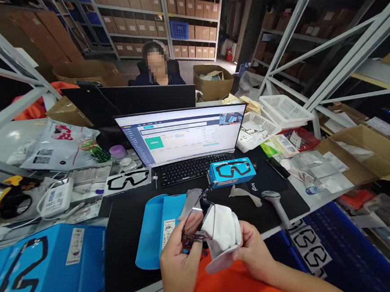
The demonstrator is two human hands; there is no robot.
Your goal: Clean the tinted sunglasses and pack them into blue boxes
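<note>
My left hand (180, 254) is closed on a pair of dark-framed glasses (202, 235), above the table's front edge. One see-through lens faces up between its fingers. In my right hand (252, 249) is a white cloth (222, 234), bunched up and lying against the glasses on their right side. Whether the cloth wraps around the second lens is hidden. Just beyond my left hand lie an opened blue case (151, 232) and a labelled blue box part (173, 206). A closed blue box (232, 172) with a glasses picture stands before the keyboard.
Behind the black keyboard (186, 171) stands a lit monitor (188, 140). A barcode scanner (277, 207) and a phone (278, 168) lie to the right. Large blue boxes (56, 265) fill the left front. White baskets (285, 110) and an open carton (367, 150) are at right. A person (157, 70) sits opposite.
</note>
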